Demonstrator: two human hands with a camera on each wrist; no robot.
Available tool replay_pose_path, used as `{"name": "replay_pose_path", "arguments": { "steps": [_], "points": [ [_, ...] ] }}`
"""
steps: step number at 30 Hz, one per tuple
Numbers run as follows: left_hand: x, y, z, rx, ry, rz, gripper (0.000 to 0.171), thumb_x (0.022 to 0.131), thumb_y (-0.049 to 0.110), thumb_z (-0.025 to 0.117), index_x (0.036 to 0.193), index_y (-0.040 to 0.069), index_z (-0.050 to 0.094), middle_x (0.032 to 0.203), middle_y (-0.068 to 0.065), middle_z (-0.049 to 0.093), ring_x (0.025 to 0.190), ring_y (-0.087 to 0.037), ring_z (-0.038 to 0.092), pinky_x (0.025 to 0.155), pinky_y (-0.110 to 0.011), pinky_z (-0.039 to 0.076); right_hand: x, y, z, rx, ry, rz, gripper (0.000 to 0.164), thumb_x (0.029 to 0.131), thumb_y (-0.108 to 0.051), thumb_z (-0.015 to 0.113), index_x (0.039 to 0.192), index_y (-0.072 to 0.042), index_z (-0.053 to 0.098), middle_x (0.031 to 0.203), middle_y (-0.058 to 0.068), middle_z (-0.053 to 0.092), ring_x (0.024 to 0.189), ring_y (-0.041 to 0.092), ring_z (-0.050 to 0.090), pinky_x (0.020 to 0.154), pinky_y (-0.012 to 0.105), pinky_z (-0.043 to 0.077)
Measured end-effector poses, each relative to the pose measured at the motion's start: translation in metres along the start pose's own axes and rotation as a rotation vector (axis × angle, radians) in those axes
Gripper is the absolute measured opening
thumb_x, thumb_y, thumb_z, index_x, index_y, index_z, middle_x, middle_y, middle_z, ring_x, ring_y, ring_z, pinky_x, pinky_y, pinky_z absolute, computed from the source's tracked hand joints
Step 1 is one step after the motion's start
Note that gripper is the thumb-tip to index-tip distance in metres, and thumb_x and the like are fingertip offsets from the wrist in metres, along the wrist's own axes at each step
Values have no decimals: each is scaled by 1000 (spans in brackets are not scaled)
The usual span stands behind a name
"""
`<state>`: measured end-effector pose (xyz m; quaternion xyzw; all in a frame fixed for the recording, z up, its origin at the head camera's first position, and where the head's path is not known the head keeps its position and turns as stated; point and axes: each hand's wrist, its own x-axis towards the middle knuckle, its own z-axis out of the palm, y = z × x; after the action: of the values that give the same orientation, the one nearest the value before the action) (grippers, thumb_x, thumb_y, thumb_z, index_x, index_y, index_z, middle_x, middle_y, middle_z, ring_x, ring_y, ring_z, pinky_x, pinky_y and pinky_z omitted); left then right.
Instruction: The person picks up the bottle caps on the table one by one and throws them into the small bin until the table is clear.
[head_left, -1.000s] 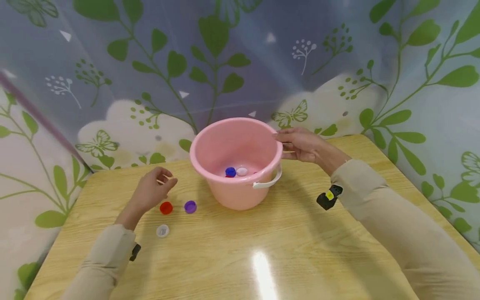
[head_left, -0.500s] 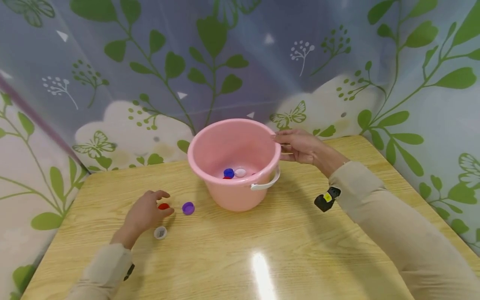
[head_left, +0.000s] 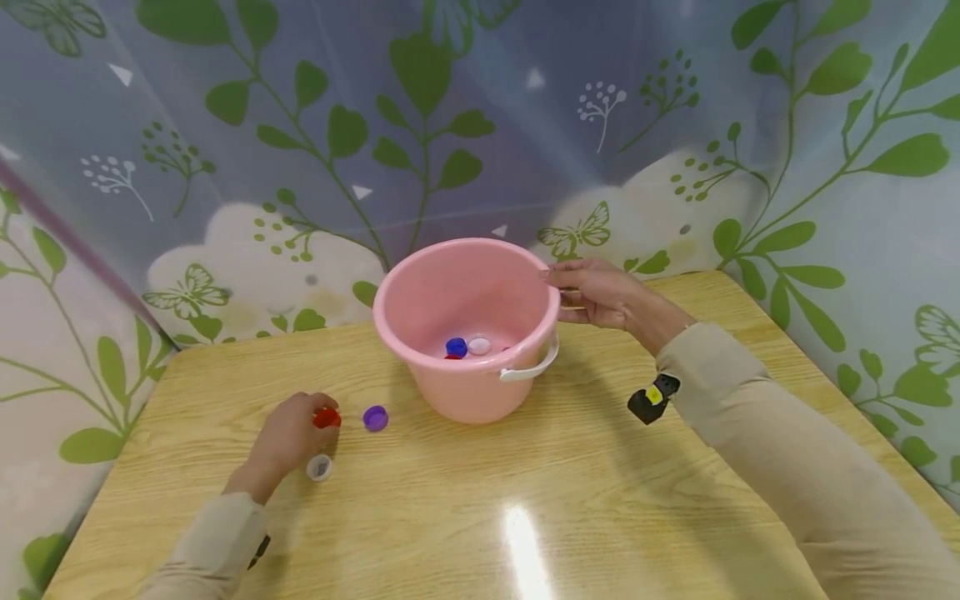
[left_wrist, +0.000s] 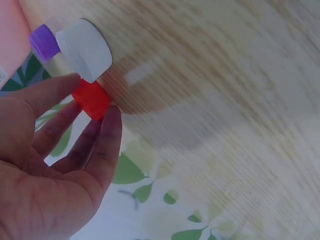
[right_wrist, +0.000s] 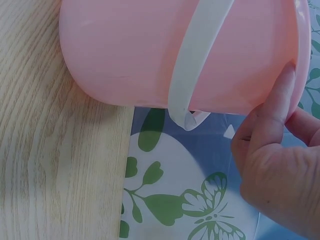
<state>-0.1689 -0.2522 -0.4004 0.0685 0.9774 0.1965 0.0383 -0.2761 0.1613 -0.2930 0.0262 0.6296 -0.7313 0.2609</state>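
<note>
On the left of the table, my left hand (head_left: pixel 281 437) pinches a red bottle cap (head_left: pixel 327 417) between thumb and fingertips. The left wrist view shows the same red cap (left_wrist: pixel 91 99) with the thumb on one edge and the fingers on another. A white cap (head_left: pixel 318 467) lies just below that hand, and a purple cap (head_left: pixel 376 418) lies to its right. My right hand (head_left: pixel 600 292) grips the rim of a pink bucket (head_left: pixel 472 392), its fingers spread along the outside. Inside the bucket are a blue cap (head_left: pixel 456 347), a white cap (head_left: pixel 479 345) and parts of red ones.
The bucket's white handle (head_left: pixel 531 371) hangs down its front right side. Everything stands on a light wood table (head_left: pixel 420 517). A leaf-patterned curtain (head_left: pixel 480 150) rises right behind the table's back edge.
My left hand has come down and slightly left onto the red cap, and its fingers have closed round it. The right hand keeps its hold on the bucket rim.
</note>
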Motion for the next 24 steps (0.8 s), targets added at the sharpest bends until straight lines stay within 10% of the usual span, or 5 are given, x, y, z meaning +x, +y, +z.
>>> {"name": "replay_pose_path", "arguments": {
  "steps": [15,24],
  "points": [
    [2,0,3,43,10,16,25,81,5,68,104,-6,64,91,-17,60,81,-31,57,72,-49,54,-1,0,1,-4,0,7,41,98,-15,56,134,0,45,99,9,60,79,15,65,74,29,58],
    [10,17,-39,1,98,49,28,85,8,70,109,-7,64,96,-23,63,84,-36,60,70,-50,54,-2,0,1,-12,-4,6,42,98,-16,56,135,1,45,101,9,59,81,15,64,74,29,58]
  ]
}}
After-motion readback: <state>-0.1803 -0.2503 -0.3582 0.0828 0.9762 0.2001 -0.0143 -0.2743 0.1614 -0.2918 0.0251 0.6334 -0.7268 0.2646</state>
